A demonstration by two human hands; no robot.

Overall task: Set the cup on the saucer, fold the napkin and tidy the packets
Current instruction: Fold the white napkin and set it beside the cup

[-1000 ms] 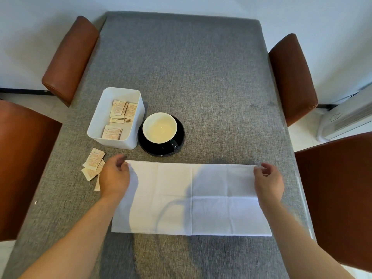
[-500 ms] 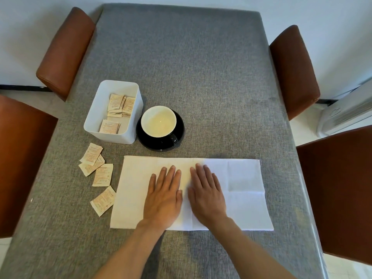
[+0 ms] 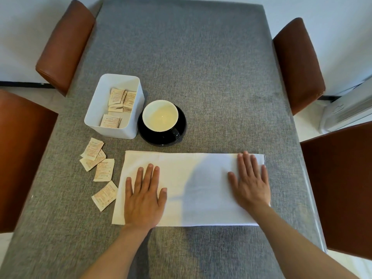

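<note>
A white napkin, folded into a long rectangle, lies flat on the grey table. My left hand presses palm down on its left part, fingers spread. My right hand lies flat on its right end. A black cup with a pale inside stands on a black saucer just beyond the napkin. A white box to the cup's left holds several beige packets. Several loose packets lie on the table left of the napkin.
The grey table stretches away beyond the cup. Brown chairs stand at the far left, near left, far right and near right. A white appliance sits on the floor at right.
My hands went from the napkin's far corners to its middle, then slid apart: the left toward the left part, the right to the right end.
</note>
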